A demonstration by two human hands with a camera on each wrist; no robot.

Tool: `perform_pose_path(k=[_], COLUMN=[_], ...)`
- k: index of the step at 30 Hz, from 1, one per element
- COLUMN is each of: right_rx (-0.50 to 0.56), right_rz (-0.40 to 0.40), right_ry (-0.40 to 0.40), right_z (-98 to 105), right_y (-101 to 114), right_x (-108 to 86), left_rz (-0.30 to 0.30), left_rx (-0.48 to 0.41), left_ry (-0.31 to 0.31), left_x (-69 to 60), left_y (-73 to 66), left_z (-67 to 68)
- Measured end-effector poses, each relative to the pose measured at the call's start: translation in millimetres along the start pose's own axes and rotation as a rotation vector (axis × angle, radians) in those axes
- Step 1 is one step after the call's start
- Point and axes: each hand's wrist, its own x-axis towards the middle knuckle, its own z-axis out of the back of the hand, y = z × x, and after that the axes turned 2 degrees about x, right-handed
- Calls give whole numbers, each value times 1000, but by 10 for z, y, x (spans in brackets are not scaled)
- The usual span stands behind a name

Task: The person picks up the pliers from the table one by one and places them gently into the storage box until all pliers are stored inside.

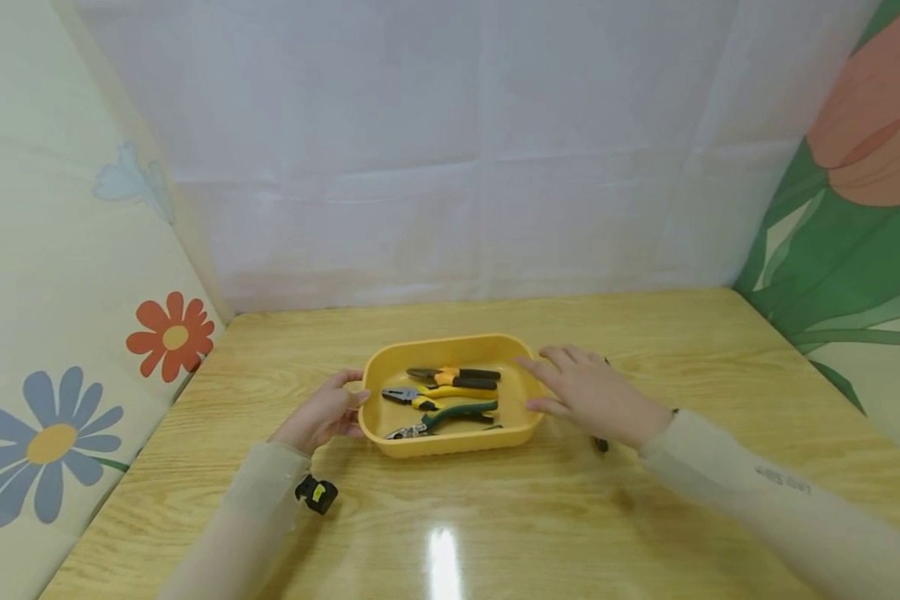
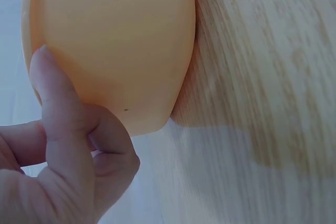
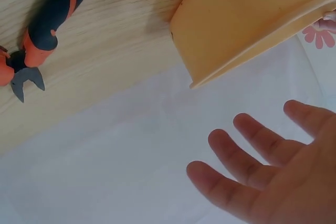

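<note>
A yellow plastic basin (image 1: pixel 450 448) stands on the table with several pliers in it. Inside lie pliers with orange-and-black handles (image 1: pixel 453 378), pliers with yellow handles (image 1: pixel 450 392) and green-handled pliers (image 1: pixel 457 411). My left hand (image 1: pixel 330 412) pinches the basin's left end, the thumb (image 2: pixel 58 93) at the rim. Beside the right end is my right hand (image 1: pixel 585 392), palm down, its fingers spread; the right wrist view shows the fingers (image 3: pixel 231 150) apart from the basin wall. Cutting pliers with black-and-orange handles (image 3: pixel 55 14) lie on the table, mostly hidden under the right hand in the head view.
A small black object with a yellow patch (image 1: pixel 317 494) lies by the left sleeve, its kind unclear. The wooden table (image 1: pixel 495 525) meets a white cloth (image 1: pixel 450 208) at the back. Flower-printed sheets (image 1: pixel 52 442) hang at both sides.
</note>
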Motion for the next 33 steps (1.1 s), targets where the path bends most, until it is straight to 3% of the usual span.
perform_pose_path(k=[4,13,33], right_rx=[5,24,-104], right_rz=[-39,-169,-244], right_ry=[-36,-6,-124], right_z=[11,32,-4], right_y=[6,-30,-96], right_x=[-74,-202,-437], left_rz=[-8,-33,-21], left_rx=[1,7,7], left_ry=[6,16,25], left_x=[-4,-16,-18], left_y=[3,8,10], left_z=[0,15,13])
